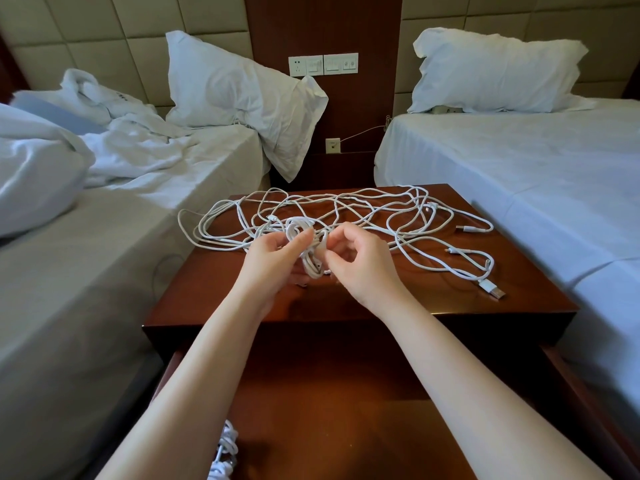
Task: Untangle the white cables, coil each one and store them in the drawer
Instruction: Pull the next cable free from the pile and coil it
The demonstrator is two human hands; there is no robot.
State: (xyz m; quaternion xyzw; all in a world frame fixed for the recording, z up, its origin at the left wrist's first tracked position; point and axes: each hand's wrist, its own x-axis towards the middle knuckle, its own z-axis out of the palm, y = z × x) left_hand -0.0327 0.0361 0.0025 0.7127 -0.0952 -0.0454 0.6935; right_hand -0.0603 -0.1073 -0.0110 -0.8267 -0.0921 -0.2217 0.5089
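**Small coil taking shape between both hands, tangle beyond, drawer below**

Head view: the left hand (pixel 273 258) is gripping a small coil of white cable (pixel 309 252), its fingers curled round the loops. The right hand (pixel 362 268) is closing thumb and fingertips on a strand at the coil's right edge, apparently pinching it. The coil is hanging just above the nightstand top (pixel 415 301), and its long axis is running from the far side towards the person. Both hands are touching it, so neither is nearer.

The tangle of white cables (pixel 349 211) is lying beyond the hands, spreading across the far half of the top and spilling over its left edge. A USB plug (pixel 493 289) is resting on the right, well apart from the coil. Any slack to wind is probably feeding in from that far side.

The open drawer (pixel 346 393) is sitting under the forearms, on the near side of the grip. A bundled white cable (pixel 225 448) is already lying in its left corner. The finished coil would be travelling down and back.

An unmade bed (pixel 104 237) is standing on the left, a made bed (pixel 519 161) on the right, and a wall switch panel (pixel 323 64) behind.
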